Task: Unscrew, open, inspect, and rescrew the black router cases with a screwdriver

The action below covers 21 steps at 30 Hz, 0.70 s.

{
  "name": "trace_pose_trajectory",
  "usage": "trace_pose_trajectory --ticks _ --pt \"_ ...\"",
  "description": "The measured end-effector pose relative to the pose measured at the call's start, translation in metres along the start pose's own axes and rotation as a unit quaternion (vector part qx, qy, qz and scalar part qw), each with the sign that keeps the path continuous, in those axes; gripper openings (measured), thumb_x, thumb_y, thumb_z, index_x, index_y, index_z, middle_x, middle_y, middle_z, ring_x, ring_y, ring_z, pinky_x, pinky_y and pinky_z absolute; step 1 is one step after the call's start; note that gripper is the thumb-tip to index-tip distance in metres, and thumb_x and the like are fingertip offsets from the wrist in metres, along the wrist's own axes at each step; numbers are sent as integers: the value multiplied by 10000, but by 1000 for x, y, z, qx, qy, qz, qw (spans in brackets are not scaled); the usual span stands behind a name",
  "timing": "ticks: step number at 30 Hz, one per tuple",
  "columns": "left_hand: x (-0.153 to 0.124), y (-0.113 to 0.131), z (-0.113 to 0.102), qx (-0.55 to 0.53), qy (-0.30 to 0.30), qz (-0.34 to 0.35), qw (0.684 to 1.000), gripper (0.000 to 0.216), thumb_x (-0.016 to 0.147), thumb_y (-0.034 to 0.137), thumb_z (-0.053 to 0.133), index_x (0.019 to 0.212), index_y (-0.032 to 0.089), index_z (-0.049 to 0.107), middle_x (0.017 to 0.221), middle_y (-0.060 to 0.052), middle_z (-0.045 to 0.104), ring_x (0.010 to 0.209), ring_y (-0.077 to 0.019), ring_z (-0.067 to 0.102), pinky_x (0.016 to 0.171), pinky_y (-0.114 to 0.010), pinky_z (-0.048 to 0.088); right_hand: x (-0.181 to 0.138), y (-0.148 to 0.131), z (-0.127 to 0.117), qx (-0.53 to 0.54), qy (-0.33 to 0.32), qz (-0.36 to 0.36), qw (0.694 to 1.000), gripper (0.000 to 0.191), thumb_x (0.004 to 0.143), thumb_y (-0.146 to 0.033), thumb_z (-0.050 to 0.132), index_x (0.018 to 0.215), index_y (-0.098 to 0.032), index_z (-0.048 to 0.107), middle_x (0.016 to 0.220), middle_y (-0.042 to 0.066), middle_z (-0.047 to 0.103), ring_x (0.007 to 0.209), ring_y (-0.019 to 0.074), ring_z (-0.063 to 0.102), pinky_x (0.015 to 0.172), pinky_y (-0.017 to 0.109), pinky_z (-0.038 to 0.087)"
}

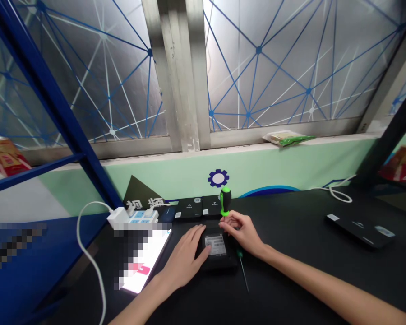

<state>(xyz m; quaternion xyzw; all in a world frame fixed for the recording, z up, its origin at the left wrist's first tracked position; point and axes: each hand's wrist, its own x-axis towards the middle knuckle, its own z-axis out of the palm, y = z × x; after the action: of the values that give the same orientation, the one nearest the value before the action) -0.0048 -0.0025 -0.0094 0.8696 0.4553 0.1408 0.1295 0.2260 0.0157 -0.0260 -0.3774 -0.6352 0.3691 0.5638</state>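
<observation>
From my remote seat I see a frosted window [291, 67] crossed with blue and white lines, a blue frame [54, 104] slanting down on the left, and below them a wide black surface [291, 253]. A flat black unit [358, 228] lies well apart to the right, clear of the work. A lit phone [155, 253] lies just beside the left hand [186, 255], with a white power strip [135, 217] and its cable [88, 253] behind it. That cable loops off the surface's left edge and, I judge, could snag a forearm. Two black boxes [189, 208] sit side by side near the wall, close behind the work. The small black box [219, 262] is at the centre of the surface, label side up. The left hand lies spread flat on its left part, I think to keep it from sliding. The right hand [245, 232] pinches the shaft of a green-handled screwdriver [225, 201], which stands upright at the box's far edge, the pinch low down, probably to steady the tip. A thin screwdriver [242, 271] lies just beside the box, near the right wrist.
</observation>
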Motion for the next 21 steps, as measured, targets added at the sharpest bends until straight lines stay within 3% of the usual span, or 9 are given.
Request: trace_pose_trajectory --ticks 21 --pt "1 2 -4 6 -6 -8 1000 605 1005 604 331 1485 241 384 1545 -88 400 1435 -285 338 1143 -482 336 -3 11 -2 37 -51 23 998 275 923 -433 628 842 -196 515 805 18 634 609 118 583 541 237 486"
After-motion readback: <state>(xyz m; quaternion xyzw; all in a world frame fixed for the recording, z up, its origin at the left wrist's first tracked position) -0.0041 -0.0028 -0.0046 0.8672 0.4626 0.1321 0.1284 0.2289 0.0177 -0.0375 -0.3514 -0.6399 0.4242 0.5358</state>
